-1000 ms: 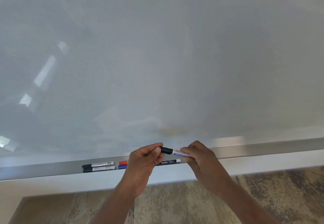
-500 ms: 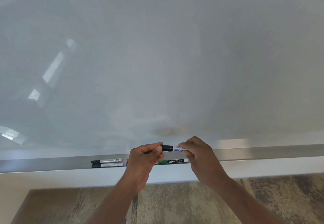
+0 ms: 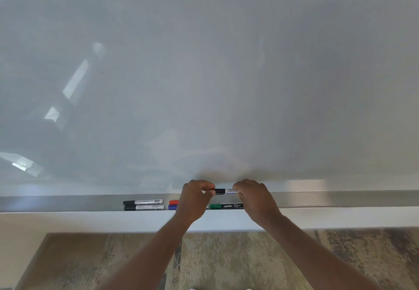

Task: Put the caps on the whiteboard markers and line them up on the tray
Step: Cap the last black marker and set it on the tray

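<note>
I hold a black-capped whiteboard marker [image 3: 224, 191] level just above the metal tray [image 3: 340, 199]. My left hand [image 3: 196, 199] pinches its black cap end, and my right hand [image 3: 254, 196] grips the white barrel. On the tray lie two black-capped markers [image 3: 143, 205] side by side at the left. A red marker [image 3: 174, 202] and a blue marker [image 3: 172, 207] lie partly hidden behind my left hand. A green marker [image 3: 226, 206] lies below the held one.
The large whiteboard [image 3: 204, 74] fills the view above the tray. A white ledge [image 3: 90, 220] runs under the tray, with patterned carpet [image 3: 226, 262] below.
Both hands with the marker have moved up and closer to the board, and they have drawn closer together along the marker. The markers on the tray have not moved.
</note>
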